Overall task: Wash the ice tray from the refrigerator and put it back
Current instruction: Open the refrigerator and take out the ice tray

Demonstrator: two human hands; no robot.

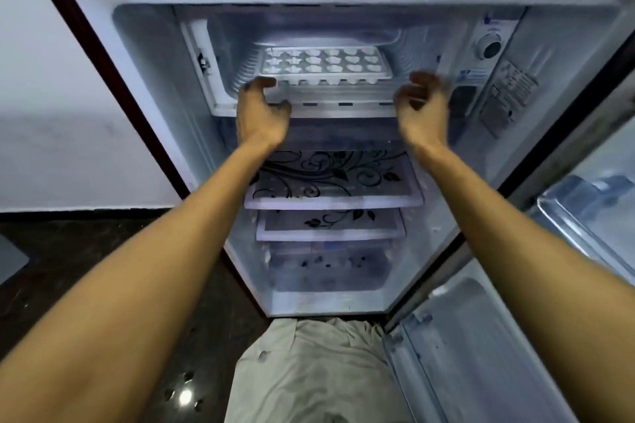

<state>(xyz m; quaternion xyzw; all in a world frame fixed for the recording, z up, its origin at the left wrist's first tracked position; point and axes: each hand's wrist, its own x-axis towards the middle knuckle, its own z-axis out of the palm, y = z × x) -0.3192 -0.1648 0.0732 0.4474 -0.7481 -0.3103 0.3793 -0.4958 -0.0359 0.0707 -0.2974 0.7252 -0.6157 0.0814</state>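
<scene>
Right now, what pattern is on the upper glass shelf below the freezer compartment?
Black swirling floral vines with leaves on the shelf, seen best in the head view.

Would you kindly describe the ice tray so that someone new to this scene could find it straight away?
Start at the open refrigerator and look into the freezer compartment at its top. The ice tray lies flat there, just beyond the left hand and right hand. It alone is a white grid of small moulded cups; the shelves below carry black floral prints.
</scene>
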